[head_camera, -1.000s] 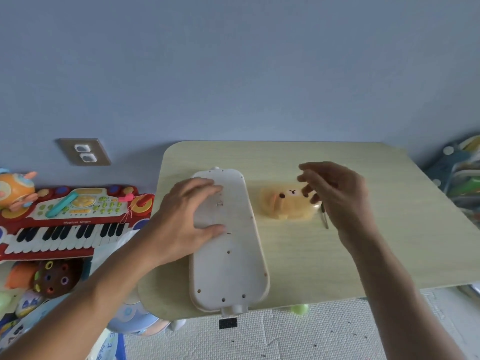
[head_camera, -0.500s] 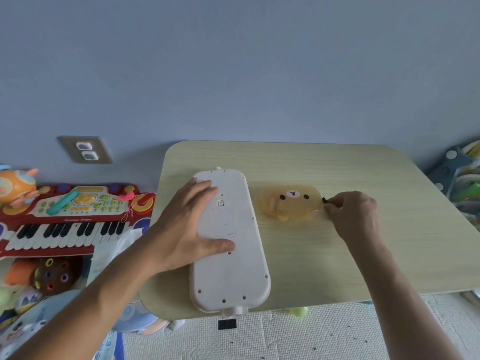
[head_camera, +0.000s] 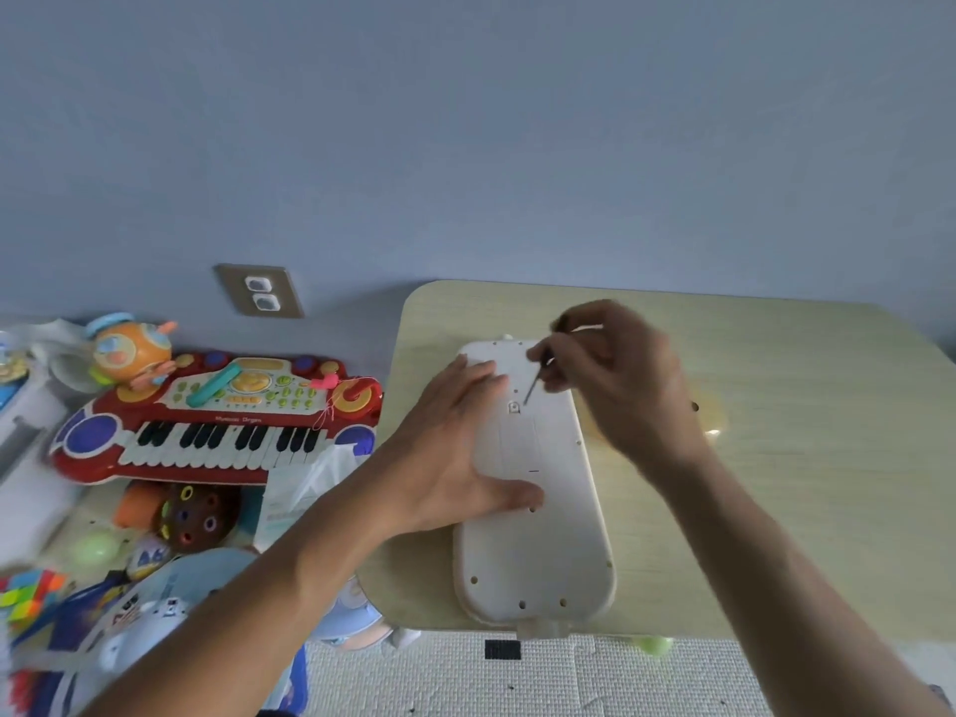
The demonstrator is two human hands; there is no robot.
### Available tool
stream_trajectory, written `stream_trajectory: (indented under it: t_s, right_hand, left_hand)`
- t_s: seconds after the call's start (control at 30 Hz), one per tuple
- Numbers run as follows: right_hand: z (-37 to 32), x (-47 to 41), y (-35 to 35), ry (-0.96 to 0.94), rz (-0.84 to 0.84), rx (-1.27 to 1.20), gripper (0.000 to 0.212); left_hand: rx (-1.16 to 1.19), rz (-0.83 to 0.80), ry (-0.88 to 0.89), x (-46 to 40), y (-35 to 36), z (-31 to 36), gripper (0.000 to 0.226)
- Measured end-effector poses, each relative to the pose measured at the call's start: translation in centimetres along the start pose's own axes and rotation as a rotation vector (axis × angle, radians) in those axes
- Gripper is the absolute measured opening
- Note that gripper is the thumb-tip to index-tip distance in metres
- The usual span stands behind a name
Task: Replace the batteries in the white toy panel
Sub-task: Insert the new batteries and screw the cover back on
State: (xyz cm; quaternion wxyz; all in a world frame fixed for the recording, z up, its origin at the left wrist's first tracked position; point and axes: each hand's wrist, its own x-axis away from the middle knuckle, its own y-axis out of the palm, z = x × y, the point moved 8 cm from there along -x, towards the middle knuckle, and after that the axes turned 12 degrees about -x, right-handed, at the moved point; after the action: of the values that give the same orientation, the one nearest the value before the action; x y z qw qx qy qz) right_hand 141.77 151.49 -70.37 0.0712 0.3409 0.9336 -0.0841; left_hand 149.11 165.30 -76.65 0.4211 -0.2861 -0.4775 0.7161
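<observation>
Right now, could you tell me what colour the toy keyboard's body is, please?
Red, with black and white keys; the toy keyboard shows best in the head view.

The white toy panel (head_camera: 538, 535) lay face down on the pale wood desk (head_camera: 776, 509), its long axis running away from the person and its near end reaching the desk's front edge. Its back was plain off-white plastic with rounded corners and small dark screw holes along the rim. A narrow rectangular battery cover (head_camera: 520, 447) sat closed in the upper half, with a small square screw recess (head_camera: 513, 407) at its far end.
</observation>
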Motion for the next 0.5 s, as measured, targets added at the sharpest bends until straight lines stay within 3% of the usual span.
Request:
stream_trajectory:
  t_s: [0.5]
  right_hand:
    - [2.9, -0.3, 0.8, -0.027, 0.054, 0.063, 0.004]
  left_hand:
    - [0.051, -0.005, -0.058, -0.1, 0.2, -0.4, 0.119]
